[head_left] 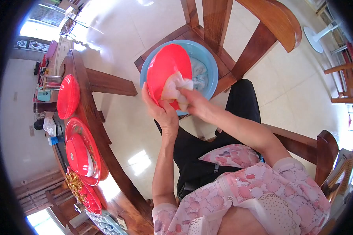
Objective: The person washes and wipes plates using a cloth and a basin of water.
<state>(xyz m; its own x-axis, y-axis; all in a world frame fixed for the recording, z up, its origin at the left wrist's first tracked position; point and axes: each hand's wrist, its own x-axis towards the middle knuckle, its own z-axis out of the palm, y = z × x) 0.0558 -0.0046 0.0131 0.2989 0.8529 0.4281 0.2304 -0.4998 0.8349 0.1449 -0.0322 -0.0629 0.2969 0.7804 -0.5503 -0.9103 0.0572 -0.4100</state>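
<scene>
A red bowl [166, 64] is tilted over a light blue basin [211, 74], hiding much of the basin's left side. My left hand [161, 113] grips the bowl's near edge, with the fingers partly hidden. My right hand [194, 102] is closed on a white cloth [174, 86] that lies against the bowl. Inside the basin, to the right of the bowl, is a bunched pale cloth [200, 74], perhaps in water.
The basin stands on a wooden chair [223, 84]. A wooden table [117, 196] on the left carries red plates [68, 96], a red tray [96, 150] with a red bowl [77, 154] on it, and gold decorations [75, 186]. Another chair [345, 82] stands far right.
</scene>
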